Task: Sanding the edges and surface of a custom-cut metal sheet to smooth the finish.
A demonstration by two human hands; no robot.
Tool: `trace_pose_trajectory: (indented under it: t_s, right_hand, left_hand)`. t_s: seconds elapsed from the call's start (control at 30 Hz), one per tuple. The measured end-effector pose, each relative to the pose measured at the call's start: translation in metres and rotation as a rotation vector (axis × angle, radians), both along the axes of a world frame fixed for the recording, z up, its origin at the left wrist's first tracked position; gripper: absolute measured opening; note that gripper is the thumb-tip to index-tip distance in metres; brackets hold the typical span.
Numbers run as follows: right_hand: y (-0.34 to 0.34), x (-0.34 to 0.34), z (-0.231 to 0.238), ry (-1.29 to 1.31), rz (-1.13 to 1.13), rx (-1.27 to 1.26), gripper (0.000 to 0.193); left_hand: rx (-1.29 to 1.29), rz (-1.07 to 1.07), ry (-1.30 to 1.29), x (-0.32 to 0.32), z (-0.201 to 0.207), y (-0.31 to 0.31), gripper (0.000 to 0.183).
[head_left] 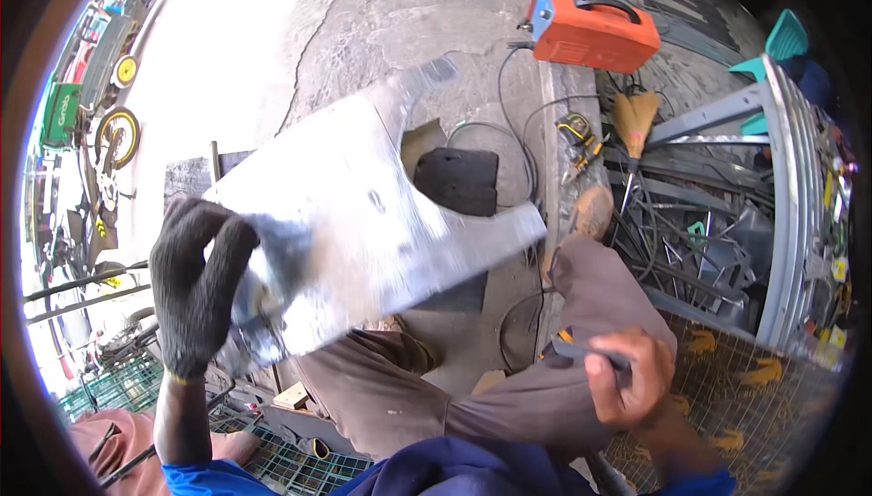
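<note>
My left hand (195, 287), in a dark knitted glove, grips the left edge of a silvery metal sheet (336, 187). The sheet is tilted in front of me, above my knees, and has a large rounded cutout on its right side. Its lower left part is blurred. Bare, my right hand (631, 373) is closed on a small black-and-orange tool (581, 348) above my right thigh, apart from the sheet. Most of the tool is covered by my fingers, so its kind does not show. Through the cutout a dark flat piece (457, 181) shows on the ground.
An orange welding machine (590, 33) stands on the concrete ledge, with cables trailing down. Nearer lie a yellow-and-black tape measure (573, 128), pliers (583, 162) and a straw brush (635, 122). Metal scraps and a grey metal frame (781, 214) fill the right. Parked bikes (118, 139) stand far left.
</note>
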State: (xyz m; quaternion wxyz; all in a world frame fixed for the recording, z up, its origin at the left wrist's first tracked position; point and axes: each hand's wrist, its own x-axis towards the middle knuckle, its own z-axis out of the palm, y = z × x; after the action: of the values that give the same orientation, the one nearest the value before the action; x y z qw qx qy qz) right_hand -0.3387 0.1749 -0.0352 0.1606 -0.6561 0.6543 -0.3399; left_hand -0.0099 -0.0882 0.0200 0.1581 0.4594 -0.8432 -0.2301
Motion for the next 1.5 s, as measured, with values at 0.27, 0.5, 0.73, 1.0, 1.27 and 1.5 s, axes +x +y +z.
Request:
trace_pose_trajectory:
  t_s: [0.27,0.5,0.73,1.0,1.27,1.5]
  right_hand:
    - [-0.093,-0.036,-0.003,-0.629,-0.577,0.180,0.026]
    - [-0.135,-0.049,-0.085,-0.575,-0.965,0.239,0.033]
    - [-0.077,0.004,-0.042,-0.496,-0.936,0.362,0.035]
    - [-0.005,-0.090,0.019,-0.568,-1.305,0.308,0.038]
    - [0.068,-0.252,0.038,-0.944,-1.608,0.117,0.040]
    - [0.094,-0.332,0.076,-0.936,-1.582,0.202,0.062]
  left_hand:
    - [0.115,-0.088,-0.027,-0.017,0.018,-0.030,0.007]
    - [0.128,0.015,-0.004,0.004,0.007,-0.026,0.020]
    - [0.040,-0.079,-0.163,-0.015,0.013,-0.033,0.031]
    - [0.188,-0.497,-0.366,-0.122,0.017,-0.065,0.032]
    - [0.600,-0.767,-0.791,-0.282,-0.014,-0.162,0.034]
    - [0.456,-0.807,-0.449,-0.619,0.030,-0.114,0.036]
